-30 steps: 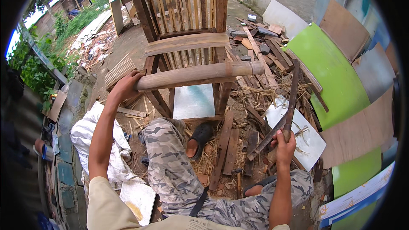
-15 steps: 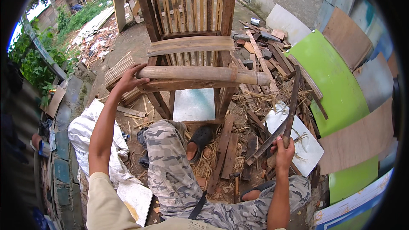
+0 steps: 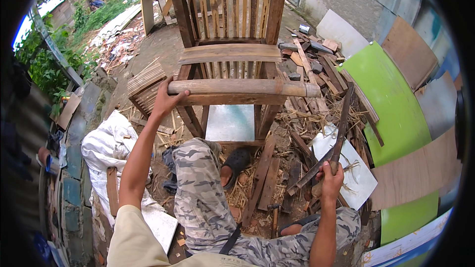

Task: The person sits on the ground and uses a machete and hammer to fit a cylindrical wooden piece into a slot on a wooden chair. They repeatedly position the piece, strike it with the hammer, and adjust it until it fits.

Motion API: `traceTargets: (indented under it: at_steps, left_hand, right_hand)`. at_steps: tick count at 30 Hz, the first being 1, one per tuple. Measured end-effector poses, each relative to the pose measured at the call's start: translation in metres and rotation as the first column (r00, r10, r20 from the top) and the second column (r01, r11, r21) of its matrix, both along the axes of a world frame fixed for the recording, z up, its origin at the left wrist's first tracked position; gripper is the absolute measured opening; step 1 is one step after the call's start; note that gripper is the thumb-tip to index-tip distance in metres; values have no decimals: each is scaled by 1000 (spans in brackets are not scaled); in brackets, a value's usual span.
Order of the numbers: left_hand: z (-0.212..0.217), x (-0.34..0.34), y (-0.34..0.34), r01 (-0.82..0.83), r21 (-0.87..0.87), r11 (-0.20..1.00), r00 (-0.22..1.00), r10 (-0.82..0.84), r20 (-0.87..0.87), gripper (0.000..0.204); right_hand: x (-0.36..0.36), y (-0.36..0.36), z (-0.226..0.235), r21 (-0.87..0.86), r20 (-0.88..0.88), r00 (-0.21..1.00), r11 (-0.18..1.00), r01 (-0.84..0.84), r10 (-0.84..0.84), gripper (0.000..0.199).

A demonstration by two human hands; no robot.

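Observation:
A wooden chair (image 3: 227, 41) with a slatted back stands in front of me. Across the front of its seat frame lies a length of split bamboo (image 3: 237, 87), its right end sticking out past the chair. My left hand (image 3: 167, 100) is closed round the bamboo's left end, thumb on the near side. Low on the right, my right hand (image 3: 330, 180) grips the handle of a long, dark machete (image 3: 343, 123), its blade pointing up and away from me. A dark strip (image 3: 311, 172) lies beside that hand; whether the fingers touch it I cannot tell.
Scrap wood and bricks (image 3: 321, 64) are heaped behind on the right, beside green panels (image 3: 391, 104). Between my feet lie planks (image 3: 260, 178), shavings and a hammer (image 3: 275, 212). A white sack (image 3: 111, 143) is at left, near slatted wood (image 3: 146, 84).
The whole view has shifted slightly. The bamboo looks turned a little and sits flatter along the seat edge, with my left hand still on its end. My right hand keeps its hold on the machete.

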State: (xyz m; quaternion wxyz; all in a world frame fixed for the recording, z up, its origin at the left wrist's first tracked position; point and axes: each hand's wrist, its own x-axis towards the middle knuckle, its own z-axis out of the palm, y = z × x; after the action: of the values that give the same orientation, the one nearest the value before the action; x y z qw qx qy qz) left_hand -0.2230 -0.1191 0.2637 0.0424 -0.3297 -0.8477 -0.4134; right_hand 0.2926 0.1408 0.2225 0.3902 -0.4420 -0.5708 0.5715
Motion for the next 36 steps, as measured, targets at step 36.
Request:
traceTargets:
  at_steps: [36]
  left_hand:
    - [-40,33,35,-352,547,760,933,330,142,63]
  right_hand:
    - [-201,157,-9,350,-76,995,932,90,-67,37]
